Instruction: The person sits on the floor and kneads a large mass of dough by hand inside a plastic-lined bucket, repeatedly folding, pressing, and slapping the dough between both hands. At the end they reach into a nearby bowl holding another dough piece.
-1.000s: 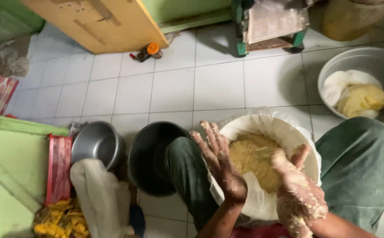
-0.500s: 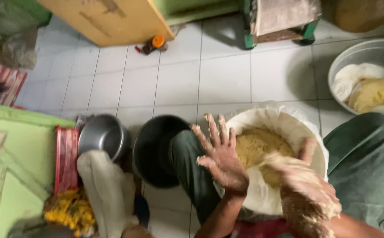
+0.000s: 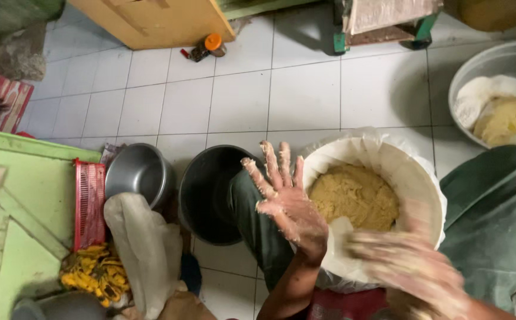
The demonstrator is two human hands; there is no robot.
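Centre frame: my left hand spread wide, dough-caked, holding nothing, beside the lined tub of yellow dough. Lower right: right hand blurred, grip unreadable.

**A:** ok so where's everything sitting? The tub with the dough in it is between the knees, right?

**B:** yep. Left hand hangs over the tub's left rim, right hand over its near rim. Left of the tub is the bucket, then the pot touching it further left.

**A:** and the crate?

**B:** left of the pot, on edge. A bag lies in front of the pot. Second basin is far right; a bottle lies on the floor behind everything.
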